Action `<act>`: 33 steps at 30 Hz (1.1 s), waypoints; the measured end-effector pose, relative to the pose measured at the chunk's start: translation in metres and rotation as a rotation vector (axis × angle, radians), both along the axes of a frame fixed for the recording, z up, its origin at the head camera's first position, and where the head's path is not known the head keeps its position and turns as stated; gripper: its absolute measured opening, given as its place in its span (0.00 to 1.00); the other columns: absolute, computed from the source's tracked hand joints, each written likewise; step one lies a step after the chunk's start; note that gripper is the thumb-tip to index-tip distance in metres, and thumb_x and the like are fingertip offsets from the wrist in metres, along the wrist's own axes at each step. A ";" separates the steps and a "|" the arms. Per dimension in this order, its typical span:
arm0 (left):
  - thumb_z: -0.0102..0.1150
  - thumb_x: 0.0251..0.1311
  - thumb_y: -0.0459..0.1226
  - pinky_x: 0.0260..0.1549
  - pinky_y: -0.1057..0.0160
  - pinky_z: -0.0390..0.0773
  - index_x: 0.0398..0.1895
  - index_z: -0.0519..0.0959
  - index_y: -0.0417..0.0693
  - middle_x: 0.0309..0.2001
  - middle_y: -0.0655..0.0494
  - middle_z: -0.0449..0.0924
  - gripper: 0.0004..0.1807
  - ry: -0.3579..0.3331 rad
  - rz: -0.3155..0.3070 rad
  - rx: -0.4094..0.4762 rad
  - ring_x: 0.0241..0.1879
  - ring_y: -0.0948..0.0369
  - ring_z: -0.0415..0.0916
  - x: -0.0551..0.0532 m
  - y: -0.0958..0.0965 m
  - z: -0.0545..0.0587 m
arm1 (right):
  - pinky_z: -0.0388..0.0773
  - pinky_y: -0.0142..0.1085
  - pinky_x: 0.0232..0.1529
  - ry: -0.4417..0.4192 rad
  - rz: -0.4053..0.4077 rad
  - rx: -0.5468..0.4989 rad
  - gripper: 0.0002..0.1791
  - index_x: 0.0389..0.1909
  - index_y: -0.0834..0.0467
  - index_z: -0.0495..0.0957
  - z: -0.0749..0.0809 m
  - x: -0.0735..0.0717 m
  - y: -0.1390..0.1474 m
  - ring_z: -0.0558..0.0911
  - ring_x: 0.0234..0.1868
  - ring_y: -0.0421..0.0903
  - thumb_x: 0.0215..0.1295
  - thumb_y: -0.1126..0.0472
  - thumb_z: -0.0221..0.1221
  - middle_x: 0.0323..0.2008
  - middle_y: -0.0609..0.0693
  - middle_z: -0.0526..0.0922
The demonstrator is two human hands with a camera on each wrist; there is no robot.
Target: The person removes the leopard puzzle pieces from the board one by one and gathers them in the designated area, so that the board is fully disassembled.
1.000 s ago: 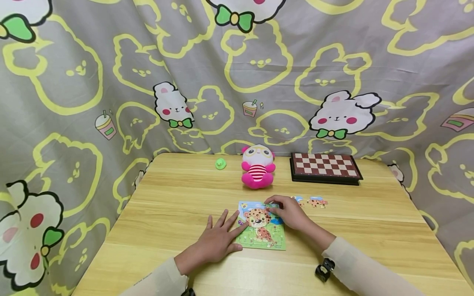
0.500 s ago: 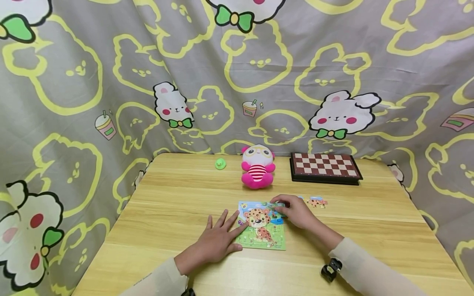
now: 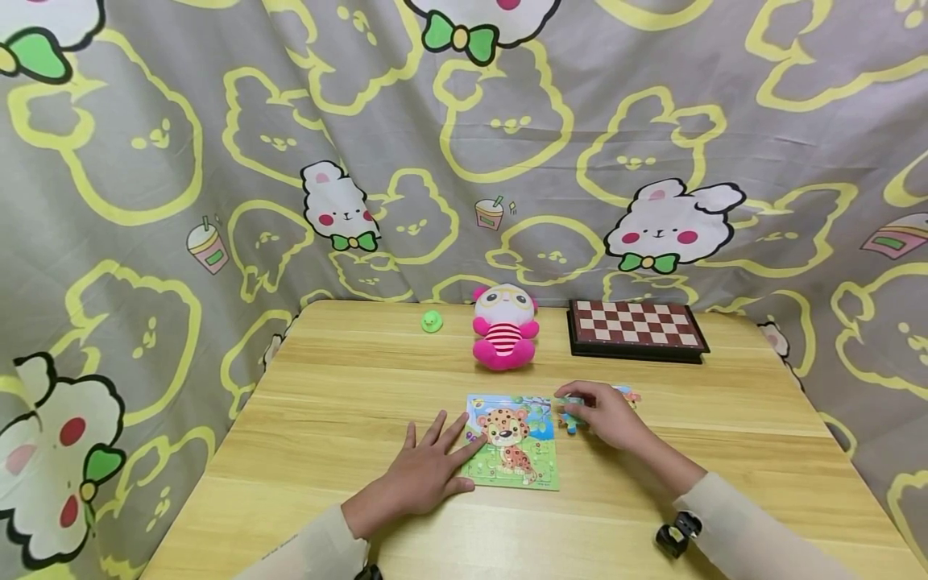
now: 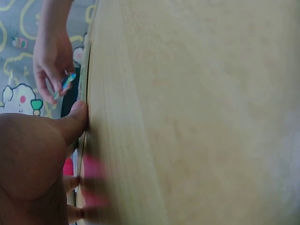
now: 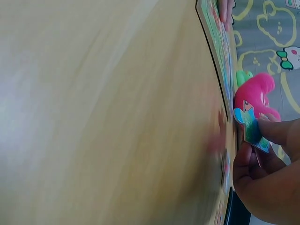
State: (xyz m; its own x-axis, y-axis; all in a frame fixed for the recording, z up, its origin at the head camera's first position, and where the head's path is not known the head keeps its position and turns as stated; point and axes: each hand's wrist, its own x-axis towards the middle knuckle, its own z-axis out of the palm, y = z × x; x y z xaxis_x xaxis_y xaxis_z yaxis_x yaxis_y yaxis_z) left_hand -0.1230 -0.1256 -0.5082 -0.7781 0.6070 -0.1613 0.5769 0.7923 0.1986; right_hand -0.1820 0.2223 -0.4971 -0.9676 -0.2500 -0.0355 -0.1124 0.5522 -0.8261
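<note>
A leopard jigsaw puzzle (image 3: 516, 459) lies flat in its square board on the wooden table. My left hand (image 3: 424, 471) rests at its left side with fingers spread, one fingertip on the picture and the thumb by the lower left edge. My right hand (image 3: 605, 415) pinches a blue-green puzzle piece (image 3: 571, 415) between thumb and fingers, just right of the board's upper right side. In the right wrist view that puzzle piece (image 5: 252, 129) is tilted and raised over the table. Loose spotted pieces (image 3: 629, 396) lie behind the right hand, partly hidden by it.
A pink and white panda plush (image 3: 505, 329) sits behind the puzzle. To its left stands a small green duck (image 3: 431, 321). A chessboard box (image 3: 638, 330) lies at the back right of the table (image 3: 348, 403). Patterned curtain (image 3: 406, 121) hangs behind.
My right hand has moved right, off the puzzle's upper right part, carrying the blue-green piece. It now covers more of the loose pieces. The left hand has stayed in place.
</note>
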 end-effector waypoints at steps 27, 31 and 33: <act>0.42 0.73 0.65 0.65 0.20 0.50 0.83 0.48 0.77 0.85 0.53 0.40 0.38 -0.004 0.006 -0.019 0.81 0.40 0.39 -0.001 0.000 -0.001 | 0.75 0.33 0.29 0.059 -0.048 0.062 0.14 0.56 0.62 0.84 0.011 0.006 0.092 0.76 0.33 0.42 0.72 0.64 0.63 0.55 0.62 0.84; 0.42 0.73 0.65 0.65 0.20 0.50 0.83 0.48 0.77 0.85 0.53 0.40 0.38 -0.003 0.006 -0.020 0.81 0.40 0.39 -0.001 0.000 -0.001 | 0.74 0.34 0.29 0.046 -0.055 0.070 0.15 0.57 0.62 0.84 0.013 0.005 0.104 0.75 0.33 0.42 0.73 0.63 0.62 0.56 0.64 0.83; 0.42 0.73 0.65 0.65 0.20 0.50 0.83 0.49 0.77 0.85 0.53 0.40 0.38 -0.001 0.007 -0.021 0.81 0.40 0.39 -0.001 0.000 -0.001 | 0.74 0.34 0.29 0.040 -0.057 0.079 0.16 0.58 0.62 0.83 0.013 0.004 0.110 0.74 0.33 0.43 0.74 0.62 0.62 0.57 0.65 0.82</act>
